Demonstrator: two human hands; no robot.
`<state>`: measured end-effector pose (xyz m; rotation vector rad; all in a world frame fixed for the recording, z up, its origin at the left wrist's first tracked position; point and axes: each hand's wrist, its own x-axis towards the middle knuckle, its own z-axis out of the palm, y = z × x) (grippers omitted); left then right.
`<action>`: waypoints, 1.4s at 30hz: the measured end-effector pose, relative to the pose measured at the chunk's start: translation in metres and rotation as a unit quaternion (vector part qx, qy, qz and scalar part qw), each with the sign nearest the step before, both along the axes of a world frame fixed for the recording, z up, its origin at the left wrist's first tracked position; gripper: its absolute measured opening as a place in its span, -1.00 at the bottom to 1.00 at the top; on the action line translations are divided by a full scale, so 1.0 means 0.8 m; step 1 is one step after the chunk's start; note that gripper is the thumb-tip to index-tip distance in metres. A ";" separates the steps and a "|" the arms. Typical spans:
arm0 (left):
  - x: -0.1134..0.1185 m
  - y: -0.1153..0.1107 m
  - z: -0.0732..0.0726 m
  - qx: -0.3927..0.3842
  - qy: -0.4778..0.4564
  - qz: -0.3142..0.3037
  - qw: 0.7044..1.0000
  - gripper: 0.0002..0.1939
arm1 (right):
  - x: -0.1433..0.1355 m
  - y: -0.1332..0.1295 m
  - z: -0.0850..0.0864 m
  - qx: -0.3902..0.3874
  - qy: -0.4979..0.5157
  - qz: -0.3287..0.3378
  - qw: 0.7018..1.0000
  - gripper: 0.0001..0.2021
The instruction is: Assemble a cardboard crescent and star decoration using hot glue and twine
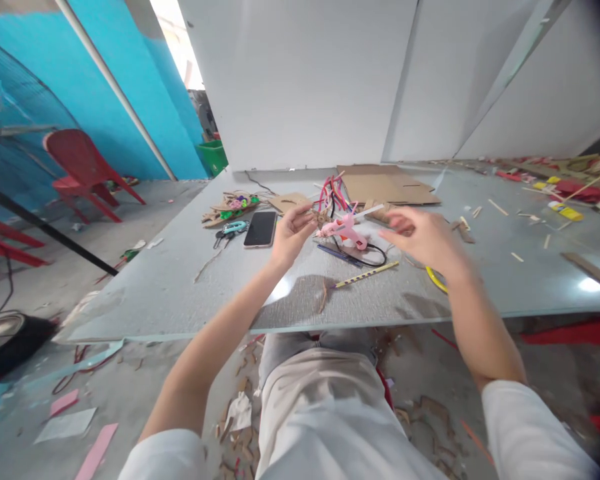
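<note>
My left hand [296,232] is over the table with thumb and fingers closed around a small brown piece of cardboard [322,217], partly hidden by the fingertips. My right hand [423,235] is to the right, slightly blurred, its fingers bent and thumb apart; nothing shows in it. Between the hands lies a pink glue gun [347,230] with a white glue stick [369,211] in its back and a black cord. In front of it are a dark blue pen [339,254] and a yellow patterned pencil [367,274]. Yellow scissor handles [436,280] show partly beneath my right wrist.
A phone [260,229] and keys with a blue carabiner [234,227] lie left, by a decorated cardboard piece [235,207]. Behind stand pink and red pipe cleaners [331,193] and flat cardboard [385,185]. Sticks and a yellow glue tube [566,211] lie right.
</note>
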<state>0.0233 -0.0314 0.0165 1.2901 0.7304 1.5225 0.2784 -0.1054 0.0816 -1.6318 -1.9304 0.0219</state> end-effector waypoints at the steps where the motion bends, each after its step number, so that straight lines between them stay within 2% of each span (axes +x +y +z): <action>1: 0.001 -0.001 -0.001 0.011 0.006 0.005 1.000 -0.56 | -0.025 0.007 0.001 0.025 0.032 0.045 0.998 -0.53; 4: 0.003 -0.001 -0.007 0.062 0.025 0.024 0.997 -0.59 | -0.081 0.036 -0.012 0.076 0.076 0.151 0.983 -0.53; 7: 0.004 0.002 -0.016 0.115 0.054 0.042 0.991 -0.60 | -0.104 0.061 -0.036 0.108 0.154 0.214 0.959 -0.55; 11: 0.004 0.004 -0.025 0.164 0.112 0.058 0.978 -0.61 | -0.101 0.075 -0.060 0.123 0.224 0.222 0.941 -0.57; 18: 0.007 -0.008 -0.027 0.205 0.203 0.106 0.952 -0.66 | -0.102 0.078 -0.082 0.106 0.291 0.186 0.933 -0.57; 24: 0.007 -0.011 -0.026 0.219 0.222 0.111 0.944 -0.70 | -0.103 0.079 -0.083 0.078 0.335 0.188 0.920 -0.64; 28: 0.006 -0.008 -0.027 0.214 0.217 0.105 0.947 -0.69 | -0.099 0.078 -0.075 0.027 0.362 0.213 0.907 -0.62; 35: 0.007 -0.005 -0.025 0.202 0.180 0.060 0.961 -0.64 | -0.092 0.077 -0.064 -0.045 0.381 0.244 0.891 -0.74; 42: 0.008 -0.005 -0.027 0.159 0.170 0.030 0.972 -0.62 | -0.087 0.081 -0.065 -0.105 0.386 0.260 0.879 -0.75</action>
